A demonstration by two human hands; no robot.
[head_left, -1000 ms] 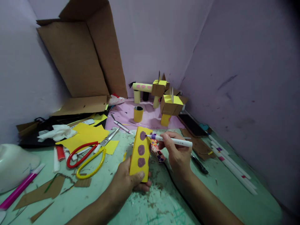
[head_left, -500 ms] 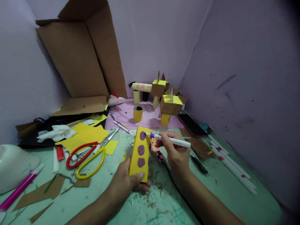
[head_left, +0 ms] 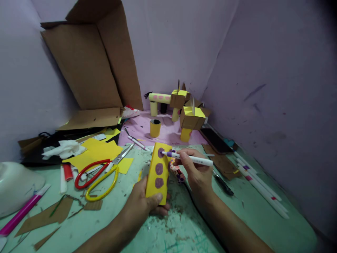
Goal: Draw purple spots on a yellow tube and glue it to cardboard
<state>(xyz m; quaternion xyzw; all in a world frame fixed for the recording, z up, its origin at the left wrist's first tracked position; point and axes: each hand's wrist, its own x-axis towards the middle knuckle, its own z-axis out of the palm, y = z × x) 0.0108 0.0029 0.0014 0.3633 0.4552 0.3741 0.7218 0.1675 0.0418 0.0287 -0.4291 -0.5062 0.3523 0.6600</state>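
Observation:
A yellow paper-covered box (head_left: 153,191) with three purple spots down its front stands tilted in my left hand (head_left: 143,200). The left thumb presses its lower front, and the fingers wrap behind it. My right hand (head_left: 198,174) pinches a white marker (head_left: 198,160) with a purple band, its tip on the top spot (head_left: 161,152). More purple shows along the box's right edge. Just behind the box and right hand lies a patterned object (head_left: 177,172) with a black cord, partly hidden.
Red-and-yellow-handled scissors (head_left: 101,179) lie on yellow paper (head_left: 101,153) at left. Behind are a yellow tube (head_left: 155,128), a yellow-topped cardboard figure (head_left: 193,119) and a large cardboard box (head_left: 84,66). At right are a phone (head_left: 216,140), a cutter (head_left: 223,183) and several white markers (head_left: 263,189).
The marker tip has moved slightly left and down within the top purple spot, the right hand shifting with it. My left hand keeps the box almost still.

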